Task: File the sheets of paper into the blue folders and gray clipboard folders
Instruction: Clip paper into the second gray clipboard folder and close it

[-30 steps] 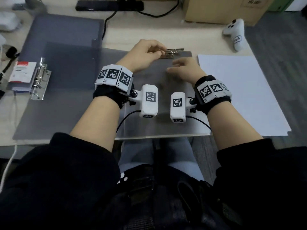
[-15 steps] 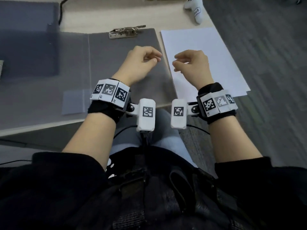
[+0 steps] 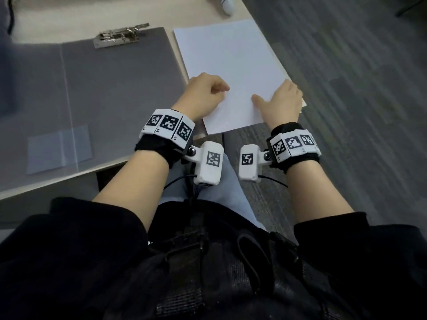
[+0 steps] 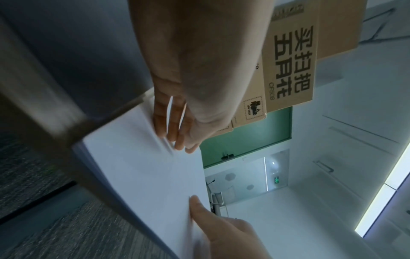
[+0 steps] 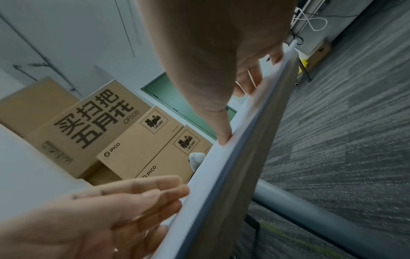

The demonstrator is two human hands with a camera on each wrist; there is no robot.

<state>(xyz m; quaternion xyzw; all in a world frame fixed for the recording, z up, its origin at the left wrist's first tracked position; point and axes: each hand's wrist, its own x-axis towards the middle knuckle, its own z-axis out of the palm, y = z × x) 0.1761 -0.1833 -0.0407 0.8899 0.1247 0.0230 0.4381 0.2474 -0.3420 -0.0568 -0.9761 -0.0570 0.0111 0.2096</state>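
The gray clipboard folder [image 3: 115, 84] lies opened flat on the surface [image 3: 57, 21], its metal clip [image 3: 120, 35] at the 12 o'clock end, and no sheet is under that clip or on the board. So by what shows here, the filing into this folder has not begun. No blue folder is plainly in view, so its state cannot be told.

The stack of white paper [image 3: 231, 65] sits just beside the folder at its 3 o'clock side, hanging a little over the near corner of the surface. Both hands are at the stack's 6 o'clock end. The left hand [image 3: 205, 93] rests on the near left part with fingers curled under, the fingertips [image 4: 175, 135] pressing into the top sheet so it puckers. The right hand [image 3: 279, 102] is at the right edge: thumb lying across the top, fingers wrapped round the stack's side, as the right wrist view shows.

The step in hand looks like separating or lifting sheets off the stack. Left to do, as I judge: carry the paper over to 9 o'clock, slip it under the clip, close the cover, then repeat for the other folders.
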